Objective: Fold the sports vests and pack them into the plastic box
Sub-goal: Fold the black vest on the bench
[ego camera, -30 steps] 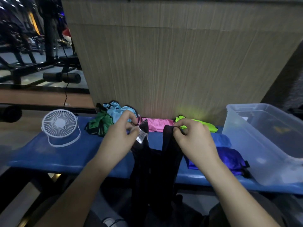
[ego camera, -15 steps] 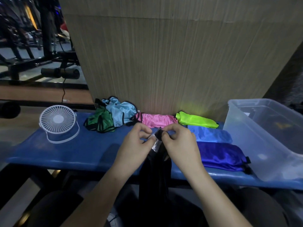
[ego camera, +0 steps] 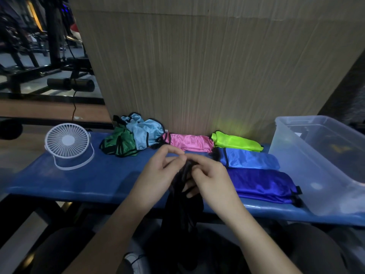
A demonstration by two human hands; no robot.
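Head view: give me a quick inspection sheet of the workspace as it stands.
Surface: blue bench.
Job's things: black vest hangs off the front edge; green vest and light blue vest crumpled; pink vest, lime vest, blue vest and purple vest folded; plastic box at right.
Clutter: white fan.
Hands: left hand and right hand hold the black vest's top.
Cables: black cord behind bench.
Surroundings: wood panel, gym equipment.

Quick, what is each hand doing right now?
Left hand: pinching the top of the black vest.
Right hand: gripping the same black vest.
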